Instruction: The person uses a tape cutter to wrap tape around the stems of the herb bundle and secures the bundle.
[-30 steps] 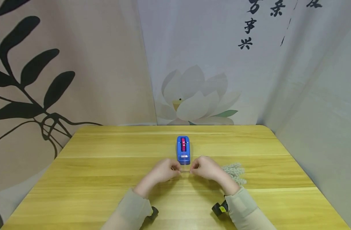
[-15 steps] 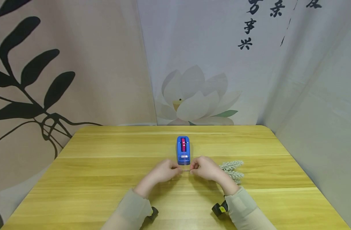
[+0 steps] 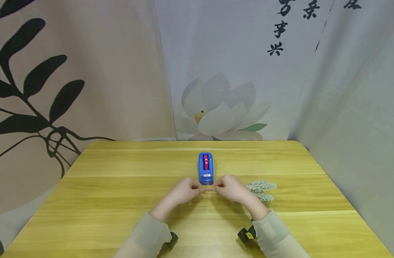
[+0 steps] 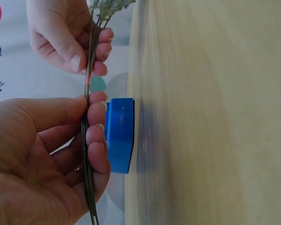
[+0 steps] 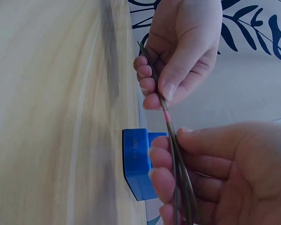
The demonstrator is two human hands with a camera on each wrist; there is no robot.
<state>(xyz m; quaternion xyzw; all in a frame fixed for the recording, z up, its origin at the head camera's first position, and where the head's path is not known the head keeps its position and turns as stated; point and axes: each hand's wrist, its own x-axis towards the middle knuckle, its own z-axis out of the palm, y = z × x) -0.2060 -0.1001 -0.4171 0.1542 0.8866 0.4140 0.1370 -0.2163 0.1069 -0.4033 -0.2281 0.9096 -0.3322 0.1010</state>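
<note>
Both hands hold a thin bunch of stems level over the table. Pale grey-green flower sprigs top it, sticking out past the right hand. My left hand pinches the lower stems between thumb and fingers. Close beside it, my right hand pinches them nearer the sprigs. A narrow pink band wraps the stems in the short gap between the hands. Just beyond the fingertips stands a blue tape dispenser with a pink-red reel; its side shows behind the fingers in both wrist views.
The wooden table reaches back to a printed curtain along its far edge. Another pale curtain hangs at the right. Dark wrist cameras sit under the sleeve cuffs, low over the table.
The sprigs past the right hand have turned and shifted slightly toward the back of the table. Small finger movements show at the stems; both arms stay almost in place.
</note>
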